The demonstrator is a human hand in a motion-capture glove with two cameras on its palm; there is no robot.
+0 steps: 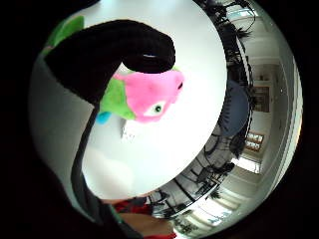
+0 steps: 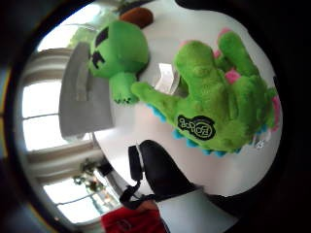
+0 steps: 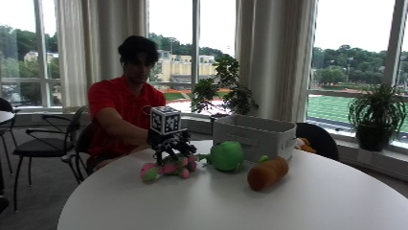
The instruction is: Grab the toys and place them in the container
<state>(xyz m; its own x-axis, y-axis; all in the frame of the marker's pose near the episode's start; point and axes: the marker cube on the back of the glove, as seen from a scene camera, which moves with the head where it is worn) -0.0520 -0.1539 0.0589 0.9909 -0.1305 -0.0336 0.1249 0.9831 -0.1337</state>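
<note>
**Mia:** Look from the side first. Where is the hand?

**Ben:** The gloved hand (image 3: 171, 143) is right on top of the pink toy (image 3: 167, 168). The fingers point down around it. The toy lies on the table (image 3: 210, 206), I think, but I can't tell if it is lifted a little.

**Mia:** Why there?

**Ben:** I think it wants to grab the toy and carry it to the box (image 3: 254, 136). The box sits near, just behind the toys, so the trip is short.

**Mia:** How many toys?

**Ben:** Three on the table: the pink toy, one green ball toy (image 3: 224, 155) and one brown toy (image 3: 267, 173). One box. Something small peeks out behind the box, but I can't tell what.

**Mia:** Now the little finger side.

**Ben:** A black finger (image 1: 119, 45) curls over the pink toy (image 1: 149, 94). You see its eye. One toy here.

**Mia:** And the thumb side?

**Ben:** The pink toy's green belly (image 2: 214, 107) is very close to the palm. The thumb (image 2: 160, 170) is by it, but looks a bit apart. The ball toy (image 2: 119, 51) sits beside the box (image 2: 82, 97). Two toys here, plus a bit of the brown one (image 2: 137, 16).
</note>
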